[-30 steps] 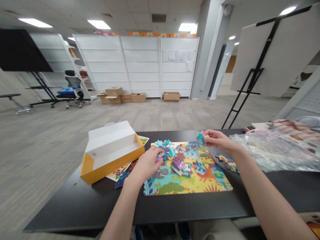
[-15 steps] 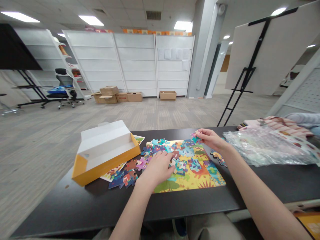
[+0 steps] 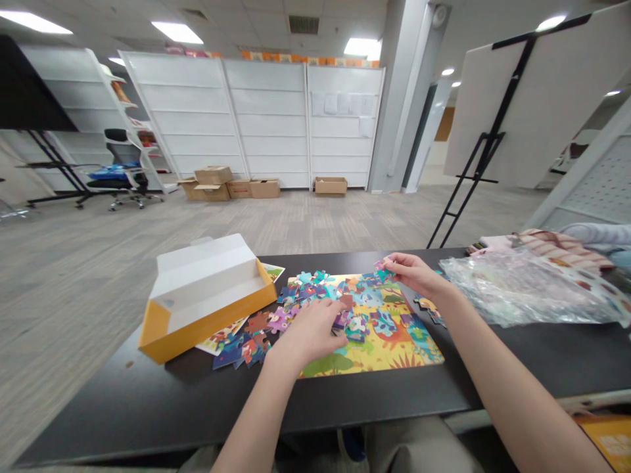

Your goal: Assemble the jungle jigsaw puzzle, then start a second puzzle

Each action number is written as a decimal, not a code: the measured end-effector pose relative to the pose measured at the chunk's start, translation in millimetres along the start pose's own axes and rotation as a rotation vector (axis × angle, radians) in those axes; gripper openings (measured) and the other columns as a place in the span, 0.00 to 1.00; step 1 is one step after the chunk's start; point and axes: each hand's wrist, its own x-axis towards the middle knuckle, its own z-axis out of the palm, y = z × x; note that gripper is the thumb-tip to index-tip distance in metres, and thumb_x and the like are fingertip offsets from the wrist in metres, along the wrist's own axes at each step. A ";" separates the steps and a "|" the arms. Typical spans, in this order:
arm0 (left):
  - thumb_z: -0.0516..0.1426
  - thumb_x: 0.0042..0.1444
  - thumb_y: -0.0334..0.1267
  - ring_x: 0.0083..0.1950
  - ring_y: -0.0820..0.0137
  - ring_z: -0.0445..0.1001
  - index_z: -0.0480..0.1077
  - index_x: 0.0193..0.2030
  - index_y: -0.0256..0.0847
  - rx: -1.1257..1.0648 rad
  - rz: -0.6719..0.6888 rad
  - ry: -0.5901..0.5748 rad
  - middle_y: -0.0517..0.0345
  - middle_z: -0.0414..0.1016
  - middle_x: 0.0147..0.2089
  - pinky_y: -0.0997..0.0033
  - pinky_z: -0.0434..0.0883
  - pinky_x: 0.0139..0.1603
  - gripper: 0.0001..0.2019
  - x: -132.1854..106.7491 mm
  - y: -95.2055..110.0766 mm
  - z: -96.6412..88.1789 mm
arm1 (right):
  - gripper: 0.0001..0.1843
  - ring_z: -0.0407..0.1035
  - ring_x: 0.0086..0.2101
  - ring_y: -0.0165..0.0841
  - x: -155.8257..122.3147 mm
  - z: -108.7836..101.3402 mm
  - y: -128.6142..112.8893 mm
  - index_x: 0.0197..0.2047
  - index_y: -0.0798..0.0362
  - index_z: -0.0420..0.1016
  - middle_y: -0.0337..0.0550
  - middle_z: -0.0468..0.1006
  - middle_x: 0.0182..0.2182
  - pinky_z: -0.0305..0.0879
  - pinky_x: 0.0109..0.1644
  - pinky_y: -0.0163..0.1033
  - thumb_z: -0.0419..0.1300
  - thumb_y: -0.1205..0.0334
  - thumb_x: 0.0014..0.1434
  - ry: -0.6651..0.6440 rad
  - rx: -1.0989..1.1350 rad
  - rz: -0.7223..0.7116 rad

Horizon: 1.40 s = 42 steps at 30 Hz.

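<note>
Head view: sorting step, I judge: right hand [image 3: 411, 272] pinches a puzzle piece [image 3: 382, 270] over the puzzle board [image 3: 394, 351] on the desk [image 3: 148, 401], left hand [image 3: 313, 332] rests spread on loose pieces [image 3: 296, 294]; fitting calls for matching colours

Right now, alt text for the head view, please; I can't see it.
Two bare hands work at a jigsaw board on a black table: the right hand pinches a piece over its far edge, the left hand rests on loose pieces. An open yellow box lies left, a plastic bag right.
</note>
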 end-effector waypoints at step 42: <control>0.65 0.56 0.46 0.53 0.56 0.75 0.74 0.52 0.41 0.059 0.125 0.032 0.48 0.78 0.51 0.59 0.69 0.55 0.19 9.4 3.9 4.7 | 0.20 0.71 0.28 0.29 -1.0 -0.5 3.1 0.35 0.54 0.79 0.40 0.82 0.30 0.62 0.31 0.35 0.75 0.48 0.46 -0.183 -0.129 0.074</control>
